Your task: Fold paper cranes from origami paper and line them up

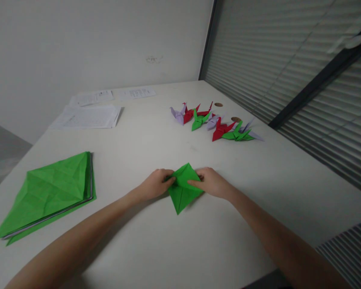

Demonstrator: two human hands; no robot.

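Observation:
A green sheet of origami paper (183,192), folded into a small diamond with crease lines, is between my two hands near the middle of the white table. My left hand (157,184) pinches its left corner, the thumb lying on top. On the opposite side my right hand (212,182) grips the right corner, with its thumb pressed on the paper's face and the other fingers curled behind. The lower tip of the diamond points toward me. What lies under the paper is hidden.
Several folded paper cranes (221,129) in red, green and lilac stand in a cluster at the back right. To the left lies a stack of green paper (57,180). Printed sheets (88,116) rest farther back. Window blinds (276,56) border the table's right side.

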